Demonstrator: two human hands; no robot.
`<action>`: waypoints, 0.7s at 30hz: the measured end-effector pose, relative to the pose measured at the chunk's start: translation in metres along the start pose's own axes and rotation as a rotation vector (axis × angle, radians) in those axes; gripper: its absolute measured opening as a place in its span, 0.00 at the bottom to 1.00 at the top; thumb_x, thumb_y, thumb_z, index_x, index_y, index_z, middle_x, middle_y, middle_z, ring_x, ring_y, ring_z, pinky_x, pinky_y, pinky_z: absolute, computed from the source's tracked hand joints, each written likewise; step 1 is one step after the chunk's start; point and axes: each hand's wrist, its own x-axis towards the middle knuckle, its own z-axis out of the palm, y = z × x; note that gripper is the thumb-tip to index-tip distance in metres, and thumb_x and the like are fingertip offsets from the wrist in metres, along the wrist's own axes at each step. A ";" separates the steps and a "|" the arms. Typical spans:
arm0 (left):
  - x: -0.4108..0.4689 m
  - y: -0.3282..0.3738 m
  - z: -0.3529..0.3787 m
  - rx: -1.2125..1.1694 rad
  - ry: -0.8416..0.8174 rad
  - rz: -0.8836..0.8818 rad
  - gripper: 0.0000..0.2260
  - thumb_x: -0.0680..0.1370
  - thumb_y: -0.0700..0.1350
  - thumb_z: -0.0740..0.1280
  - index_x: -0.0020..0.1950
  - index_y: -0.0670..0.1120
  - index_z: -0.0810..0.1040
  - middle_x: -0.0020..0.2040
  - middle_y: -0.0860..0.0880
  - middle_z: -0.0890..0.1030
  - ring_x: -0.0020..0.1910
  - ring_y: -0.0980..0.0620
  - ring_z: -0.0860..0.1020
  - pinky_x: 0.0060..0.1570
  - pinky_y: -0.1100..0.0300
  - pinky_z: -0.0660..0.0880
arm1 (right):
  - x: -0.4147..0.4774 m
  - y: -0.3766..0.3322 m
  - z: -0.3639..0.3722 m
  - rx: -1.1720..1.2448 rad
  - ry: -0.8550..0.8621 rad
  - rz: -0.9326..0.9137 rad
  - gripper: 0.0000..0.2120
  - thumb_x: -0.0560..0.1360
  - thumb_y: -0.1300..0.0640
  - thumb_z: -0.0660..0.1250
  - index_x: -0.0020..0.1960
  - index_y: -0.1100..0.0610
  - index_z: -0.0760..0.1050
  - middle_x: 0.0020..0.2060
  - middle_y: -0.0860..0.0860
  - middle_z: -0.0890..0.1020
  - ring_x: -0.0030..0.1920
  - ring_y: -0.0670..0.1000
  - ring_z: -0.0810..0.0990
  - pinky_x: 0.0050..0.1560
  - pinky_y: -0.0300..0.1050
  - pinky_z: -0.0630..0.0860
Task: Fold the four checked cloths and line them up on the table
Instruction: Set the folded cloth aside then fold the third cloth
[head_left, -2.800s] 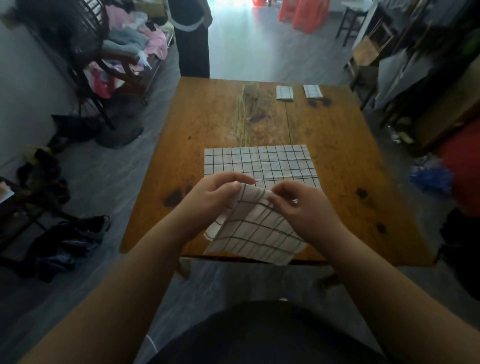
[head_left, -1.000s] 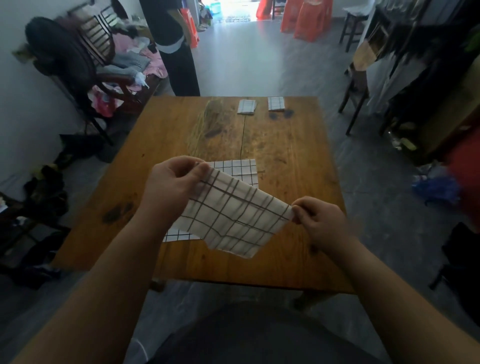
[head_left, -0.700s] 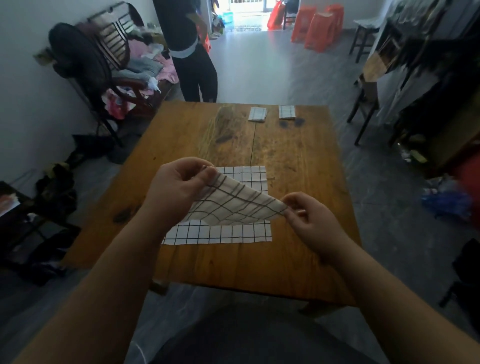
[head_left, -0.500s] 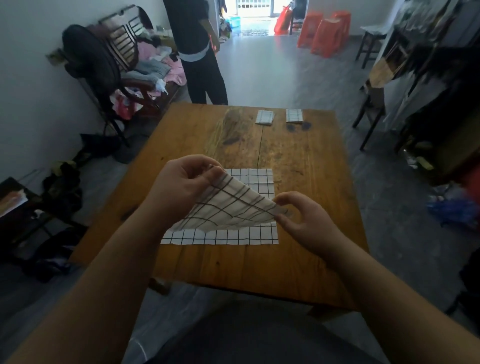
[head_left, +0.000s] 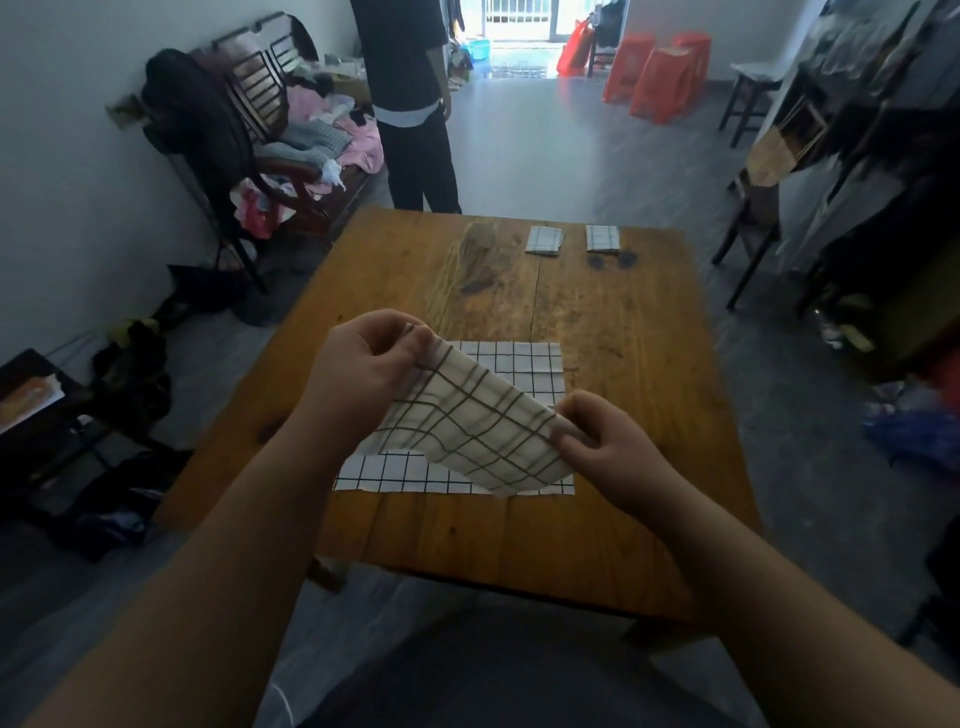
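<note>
The right hand (head_left: 605, 441) pinches the cloth's (head_left: 467, 431) 3 o'clock end again, and the left hand (head_left: 358, 374) pinches its 10 o'clock corner. The cloth is held taut above the flat cloth (head_left: 524, 364), probably ready for its next fold. Two folded cloths (head_left: 544, 240) wait at the table's (head_left: 649, 338) 12 o'clock edge.

Held cloth (head_left: 467, 426) opens from a bunch into a flat span mid-frame; left hand (head_left: 358, 374) and right hand (head_left: 608, 447) sit further apart.
</note>
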 end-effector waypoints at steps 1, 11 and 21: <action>0.001 -0.001 0.000 -0.009 -0.005 -0.006 0.06 0.81 0.44 0.68 0.47 0.47 0.84 0.42 0.50 0.85 0.39 0.63 0.80 0.37 0.71 0.76 | 0.000 0.000 0.001 0.004 0.012 0.003 0.02 0.79 0.58 0.66 0.50 0.53 0.77 0.46 0.52 0.81 0.47 0.53 0.82 0.48 0.49 0.83; 0.004 -0.015 -0.001 -0.025 -0.077 -0.043 0.07 0.82 0.46 0.66 0.48 0.47 0.83 0.43 0.50 0.83 0.39 0.62 0.79 0.41 0.63 0.75 | -0.002 -0.004 0.005 0.043 0.127 0.031 0.05 0.82 0.55 0.63 0.50 0.52 0.77 0.45 0.51 0.81 0.44 0.49 0.80 0.41 0.41 0.78; 0.012 -0.029 -0.009 -0.005 -0.013 -0.056 0.06 0.82 0.47 0.66 0.50 0.49 0.82 0.45 0.51 0.82 0.45 0.55 0.81 0.43 0.59 0.78 | 0.001 -0.014 0.004 0.217 0.122 0.073 0.10 0.77 0.62 0.70 0.57 0.55 0.76 0.53 0.53 0.81 0.50 0.53 0.83 0.45 0.44 0.83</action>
